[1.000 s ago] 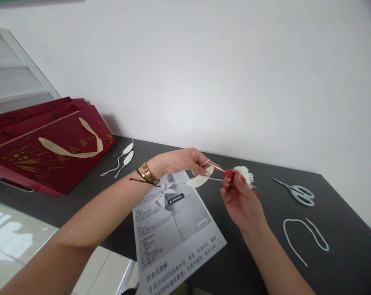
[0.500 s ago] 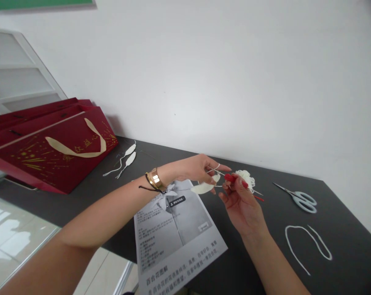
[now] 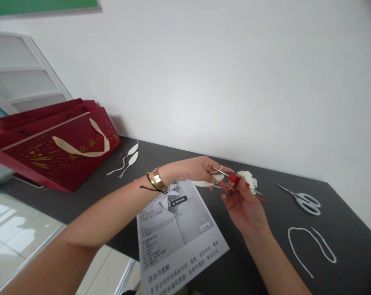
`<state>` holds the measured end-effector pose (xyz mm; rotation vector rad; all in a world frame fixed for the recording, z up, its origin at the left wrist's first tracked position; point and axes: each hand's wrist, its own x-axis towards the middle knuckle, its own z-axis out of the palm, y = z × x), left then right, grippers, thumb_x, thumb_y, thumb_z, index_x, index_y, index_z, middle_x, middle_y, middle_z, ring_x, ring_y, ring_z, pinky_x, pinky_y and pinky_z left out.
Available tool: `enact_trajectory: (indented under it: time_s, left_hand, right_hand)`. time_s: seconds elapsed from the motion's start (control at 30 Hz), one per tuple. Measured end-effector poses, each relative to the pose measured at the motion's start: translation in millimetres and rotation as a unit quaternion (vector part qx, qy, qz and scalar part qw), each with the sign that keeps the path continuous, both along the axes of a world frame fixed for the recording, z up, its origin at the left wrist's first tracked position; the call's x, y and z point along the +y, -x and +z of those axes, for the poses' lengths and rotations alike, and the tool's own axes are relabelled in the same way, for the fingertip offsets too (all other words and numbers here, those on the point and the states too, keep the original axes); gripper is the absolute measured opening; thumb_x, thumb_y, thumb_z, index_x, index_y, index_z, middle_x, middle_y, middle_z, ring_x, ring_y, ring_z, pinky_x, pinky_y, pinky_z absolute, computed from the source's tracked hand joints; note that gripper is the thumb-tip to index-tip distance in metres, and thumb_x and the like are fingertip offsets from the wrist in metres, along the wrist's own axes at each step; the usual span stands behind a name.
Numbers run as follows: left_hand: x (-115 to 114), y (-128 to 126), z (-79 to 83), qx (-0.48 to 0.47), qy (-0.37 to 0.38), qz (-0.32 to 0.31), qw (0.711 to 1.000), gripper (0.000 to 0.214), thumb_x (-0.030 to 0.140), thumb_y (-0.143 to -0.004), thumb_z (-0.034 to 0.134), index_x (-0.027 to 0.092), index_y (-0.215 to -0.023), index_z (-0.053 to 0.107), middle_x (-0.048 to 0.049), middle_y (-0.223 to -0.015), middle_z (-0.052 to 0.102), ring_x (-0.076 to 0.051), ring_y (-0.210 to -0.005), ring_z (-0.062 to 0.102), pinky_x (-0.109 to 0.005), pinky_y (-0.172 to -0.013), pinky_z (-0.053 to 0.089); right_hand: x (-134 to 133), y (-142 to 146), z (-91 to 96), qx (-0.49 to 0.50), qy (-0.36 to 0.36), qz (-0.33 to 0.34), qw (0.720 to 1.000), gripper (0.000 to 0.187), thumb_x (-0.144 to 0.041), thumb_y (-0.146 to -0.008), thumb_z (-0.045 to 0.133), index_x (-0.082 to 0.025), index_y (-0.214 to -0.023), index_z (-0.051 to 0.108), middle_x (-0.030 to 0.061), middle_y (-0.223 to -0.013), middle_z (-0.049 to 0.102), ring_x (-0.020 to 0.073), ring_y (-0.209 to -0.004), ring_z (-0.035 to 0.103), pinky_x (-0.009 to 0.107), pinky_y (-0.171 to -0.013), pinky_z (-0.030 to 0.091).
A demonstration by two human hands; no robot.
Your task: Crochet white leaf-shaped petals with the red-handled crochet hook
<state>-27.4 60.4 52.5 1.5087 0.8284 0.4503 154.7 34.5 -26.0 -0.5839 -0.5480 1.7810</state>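
Observation:
My left hand [image 3: 204,169] pinches a white crocheted petal [image 3: 203,183], part of which is hidden behind the fingers. A strand of yarn loops over its index finger. In my right hand [image 3: 246,207] is a crochet hook with a red handle [image 3: 234,178], its metal shaft pointing left to the work. Both hands are close together above the table, fingertips nearly touching. Just behind the right hand lies a bundle of white yarn [image 3: 250,179], partly covered by the fingers.
A printed pattern sheet [image 3: 185,250] lies under my left wrist. Scissors [image 3: 305,203] and a cut length of white yarn [image 3: 322,241] are on the right. Two leaf-shaped white pieces [image 3: 133,158] lie at left, beside a red gift bag [image 3: 62,151]. A wall [image 3: 219,82] rises behind the table.
The petal has tilted and slid further behind my left hand. The hook's shaft lies closer to the left fingers. The whole view has shifted slightly.

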Motion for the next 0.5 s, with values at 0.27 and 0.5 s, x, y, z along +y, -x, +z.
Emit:
enact_trajectory:
  time_s: [0.27, 0.5]
  left_hand:
    - [-3.3, -1.7, -13.4, -0.081, 0.025, 0.02, 0.996, 0.055, 0.008, -0.076, 0.061, 0.027, -0.127, 0.056, -0.0052, -0.091, 0.072, -0.01, -0.058, 0.063, -0.023, -0.056, 0.046]
    - [-17.1, -29.3, -26.1, -0.191, 0.043, 0.129, 0.972, 0.021, 0.025, -0.075, 0.07, 0.01, -0.089, 0.073, -0.014, -0.098, 0.07, -0.011, -0.057, 0.061, -0.027, -0.058, 0.049]
  right_hand:
    - [3.2, -2.2, -0.7, 0.011, -0.007, 0.002, 1.0, 0.026, -0.028, -0.07, 0.078, -0.02, -0.091, 0.065, -0.0044, -0.079, 0.071, 0.0127, -0.067, 0.068, 0.023, -0.052, 0.061]
    - [7.5, -8.4, -4.5, 0.037, -0.022, 0.002, 0.999, 0.019, -0.029, -0.077, 0.072, -0.016, -0.091, 0.066, -0.0031, -0.074, 0.067, 0.009, -0.061, 0.062, 0.021, -0.052, 0.06]
